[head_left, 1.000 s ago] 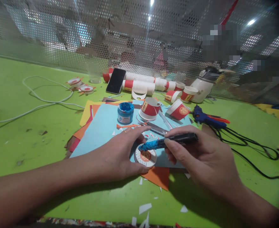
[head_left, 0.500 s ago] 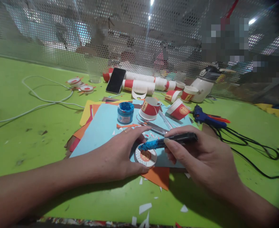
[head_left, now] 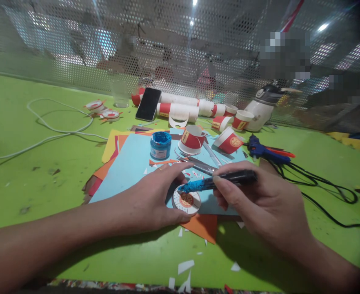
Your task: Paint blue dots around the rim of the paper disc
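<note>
My left hand (head_left: 163, 198) curves around a small round white disc (head_left: 195, 203), its thumb at the near edge and its fingers at the far side. The disc bears an orange emblem in the middle and small blue dots along its left part. Pinched in my right hand (head_left: 259, 200) is a black marker pen (head_left: 235, 178), its front end coated in thick blue paint. The pen's tip is at the disc's upper left edge; I cannot tell whether it touches. Beyond my left hand stands an open jar of blue paint (head_left: 161, 152).
Light blue paper (head_left: 121, 173) lies under the work. Behind are a red-white paper cup (head_left: 191, 141), a tilted cup (head_left: 229, 141), a utility knife (head_left: 203, 166), a phone (head_left: 148, 104) and a kettle (head_left: 259, 112). A blue glue gun (head_left: 264, 150) with black cable lies right.
The view has shifted very slightly. Both hands keep their grips, and the pen's tip stays at the disc's upper left edge.
</note>
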A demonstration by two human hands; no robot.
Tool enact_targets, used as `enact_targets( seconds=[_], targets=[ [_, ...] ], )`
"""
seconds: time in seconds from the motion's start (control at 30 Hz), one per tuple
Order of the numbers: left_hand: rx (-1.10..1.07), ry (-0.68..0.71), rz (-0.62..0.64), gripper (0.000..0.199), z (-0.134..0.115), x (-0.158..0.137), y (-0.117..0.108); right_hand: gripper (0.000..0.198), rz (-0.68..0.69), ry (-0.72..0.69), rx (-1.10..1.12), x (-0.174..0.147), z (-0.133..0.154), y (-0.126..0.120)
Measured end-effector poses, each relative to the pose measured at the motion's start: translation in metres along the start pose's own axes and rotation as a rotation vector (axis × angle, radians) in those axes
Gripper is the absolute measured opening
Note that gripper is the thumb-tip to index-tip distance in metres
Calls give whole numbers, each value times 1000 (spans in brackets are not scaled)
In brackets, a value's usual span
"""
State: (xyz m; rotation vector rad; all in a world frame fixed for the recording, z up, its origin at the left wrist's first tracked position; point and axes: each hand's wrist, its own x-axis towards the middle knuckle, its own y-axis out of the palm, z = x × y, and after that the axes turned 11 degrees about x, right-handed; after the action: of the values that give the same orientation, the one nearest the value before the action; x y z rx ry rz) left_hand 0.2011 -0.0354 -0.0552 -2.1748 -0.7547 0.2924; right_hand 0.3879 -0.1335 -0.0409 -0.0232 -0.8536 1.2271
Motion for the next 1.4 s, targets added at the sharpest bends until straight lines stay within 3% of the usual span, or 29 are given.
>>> enact_targets(
  seconds=[0.13,0.4,1.4],
  targets=[
    [14,-15,-21,72,0,-1,1,7,-67,0,-6,1,3,-3],
    [3,46,-17,62,2,0,1,2,-27,-12,36,1,1,2],
    [71,68,-14,69,6,-1,1,2,-32,5,53,-1,-4,3]
  ],
)
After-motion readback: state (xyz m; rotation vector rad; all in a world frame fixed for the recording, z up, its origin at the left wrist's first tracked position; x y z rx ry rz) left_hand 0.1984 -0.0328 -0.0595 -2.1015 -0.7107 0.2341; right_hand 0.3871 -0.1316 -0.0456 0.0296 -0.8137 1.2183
